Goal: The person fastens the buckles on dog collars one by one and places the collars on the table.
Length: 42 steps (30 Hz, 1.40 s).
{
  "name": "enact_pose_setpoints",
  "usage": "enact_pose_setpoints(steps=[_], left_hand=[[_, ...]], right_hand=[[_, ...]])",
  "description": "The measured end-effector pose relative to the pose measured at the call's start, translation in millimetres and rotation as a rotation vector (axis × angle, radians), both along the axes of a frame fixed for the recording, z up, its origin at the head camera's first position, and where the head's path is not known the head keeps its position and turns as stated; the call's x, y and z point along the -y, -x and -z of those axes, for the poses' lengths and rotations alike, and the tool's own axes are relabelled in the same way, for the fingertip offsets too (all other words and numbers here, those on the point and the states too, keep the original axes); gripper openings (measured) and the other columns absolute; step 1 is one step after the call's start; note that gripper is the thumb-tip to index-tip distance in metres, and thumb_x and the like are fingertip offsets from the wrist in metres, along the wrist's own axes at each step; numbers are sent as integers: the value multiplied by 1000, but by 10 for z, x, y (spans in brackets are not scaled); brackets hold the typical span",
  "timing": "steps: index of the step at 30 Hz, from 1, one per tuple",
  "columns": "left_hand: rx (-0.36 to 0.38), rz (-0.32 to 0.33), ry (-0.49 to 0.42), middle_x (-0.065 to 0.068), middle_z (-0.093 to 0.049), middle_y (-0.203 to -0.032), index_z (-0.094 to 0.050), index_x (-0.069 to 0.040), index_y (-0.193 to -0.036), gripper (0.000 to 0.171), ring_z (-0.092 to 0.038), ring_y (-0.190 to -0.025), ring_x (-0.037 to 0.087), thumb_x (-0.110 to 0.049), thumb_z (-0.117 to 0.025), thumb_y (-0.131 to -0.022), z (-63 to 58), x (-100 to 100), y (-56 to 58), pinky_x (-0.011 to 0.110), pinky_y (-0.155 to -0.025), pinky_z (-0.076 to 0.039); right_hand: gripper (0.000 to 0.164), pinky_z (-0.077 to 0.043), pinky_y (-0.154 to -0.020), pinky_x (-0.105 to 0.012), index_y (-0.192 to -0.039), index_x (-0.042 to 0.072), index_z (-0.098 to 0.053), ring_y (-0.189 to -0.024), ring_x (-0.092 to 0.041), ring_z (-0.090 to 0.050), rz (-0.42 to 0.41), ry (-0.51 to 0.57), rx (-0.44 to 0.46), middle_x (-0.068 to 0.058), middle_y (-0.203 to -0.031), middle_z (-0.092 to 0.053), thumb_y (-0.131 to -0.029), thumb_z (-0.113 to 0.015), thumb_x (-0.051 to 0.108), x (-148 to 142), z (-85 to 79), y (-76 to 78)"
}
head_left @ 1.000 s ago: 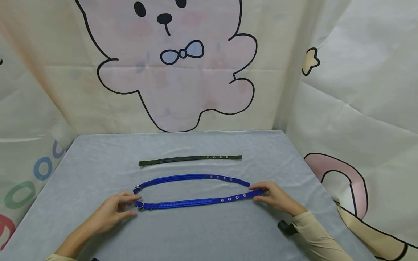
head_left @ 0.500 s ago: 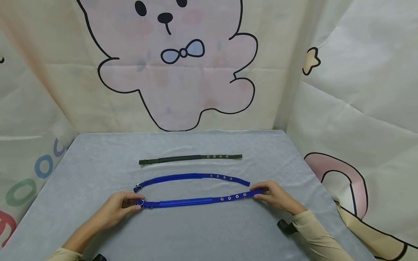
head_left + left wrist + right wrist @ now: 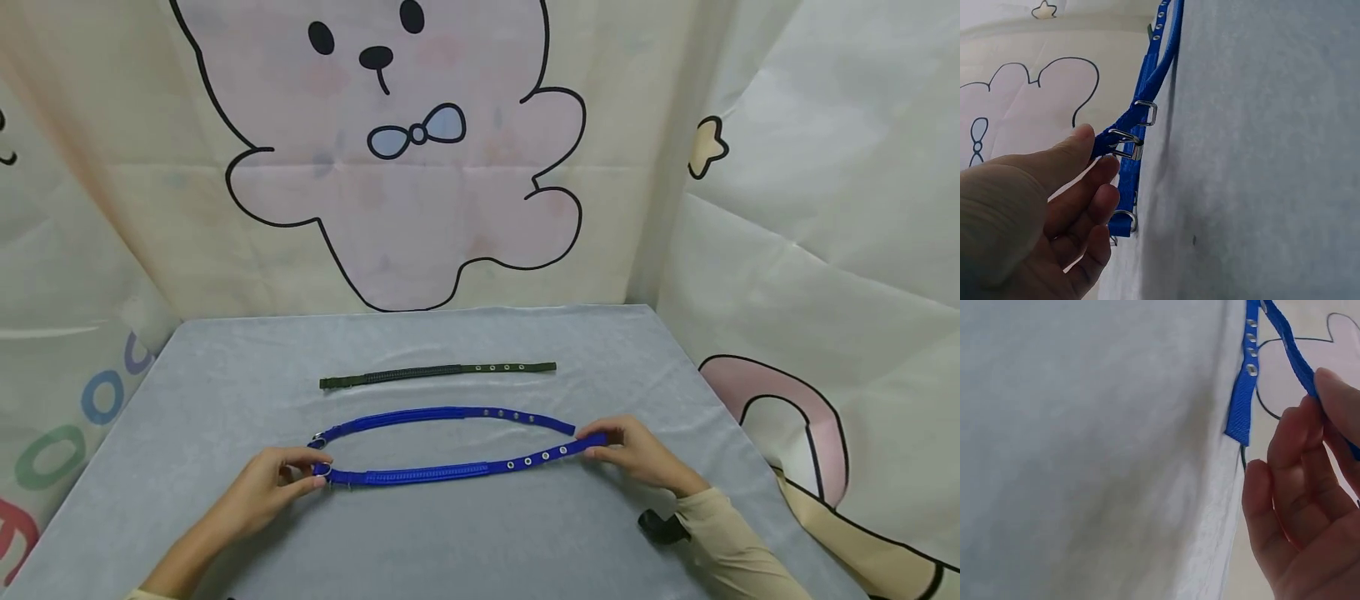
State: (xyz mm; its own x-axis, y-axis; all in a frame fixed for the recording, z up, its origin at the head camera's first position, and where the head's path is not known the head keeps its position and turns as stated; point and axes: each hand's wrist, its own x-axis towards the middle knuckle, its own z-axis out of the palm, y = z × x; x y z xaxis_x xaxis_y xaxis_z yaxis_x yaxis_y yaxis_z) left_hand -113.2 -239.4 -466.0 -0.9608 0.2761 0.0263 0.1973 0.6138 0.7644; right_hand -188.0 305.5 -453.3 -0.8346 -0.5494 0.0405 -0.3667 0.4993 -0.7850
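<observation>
Nearest me is a blue collar (image 3: 427,475) with a metal buckle and eyelets, stretched between my hands. My left hand (image 3: 266,487) pinches its buckle end (image 3: 1107,142) between thumb and index finger. At the other end, my right hand (image 3: 637,454) pinches the eyelet tip (image 3: 1300,365) between thumb and fingers. In the left wrist view the held strap hangs in front of a second blue collar (image 3: 1129,187). That second blue collar (image 3: 420,414) lies on the table behind the held one, bowed away from me.
A dark green collar (image 3: 420,373) with eyelets lies farther back on the grey cloth-covered table (image 3: 465,550). Printed fabric walls (image 3: 495,208) stand behind the table and on both sides. A black device (image 3: 660,527) is at my right wrist.
My left hand has moved in to the near blue collar's buckle end and taken hold of it. The right hand keeps its hold, and the head view has tilted slightly.
</observation>
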Motion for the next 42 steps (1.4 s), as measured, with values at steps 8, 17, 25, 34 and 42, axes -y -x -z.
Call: enact_pose_setpoints(steps=[8,17,25,34,42], left_hand=[[-97,-38,-42,4,-78,-100,-76,-7,-110,21,-61,-81,-5,-14,-75,-91,-70,-77,8,23,-66,-53],[-198,-65,-74,1,-80,-94,-73,-3,-110,19,-65,-82,-6,-9,-73,-92,-171,-140,23,24,-67,-53],[-228,-93,-82,0,-80,-93,-74,-5,-112,21,-65,-81,-5,-12,-74,-92,-262,-166,64,24,-67,-52],[-272,-132,-60,0,-80,-94,-76,-9,-111,19,-64,-82,-6,-14,-73,-93,-356,-181,96,23,-69,-51],[-313,-124,-83,1,-80,-93,-76,-10,-111,18,-62,-78,-4,-12,-73,-93,-435,-205,139,23,-68,-51]], right_hand=[[28,-58,-74,-25,-118,-8,-68,-86,-3,-68,26,127,61,-22,-112,-71,-97,-68,9,38,-53,56],[32,-57,-79,-26,-119,-13,-66,-90,-7,-69,61,180,85,-5,-107,-75,-98,-67,11,169,-136,116],[22,-57,-79,-26,-114,-7,-70,-91,-5,-68,24,254,41,-7,-108,-76,-97,-66,7,326,-180,173],[23,-56,-82,-23,-116,-5,-69,-96,-5,-70,43,270,35,14,-107,-74,-99,-65,8,526,-305,186],[26,-56,-87,-23,-119,-8,-67,-97,-5,-70,52,326,37,14,-104,-74,-99,-64,8,705,-370,210]])
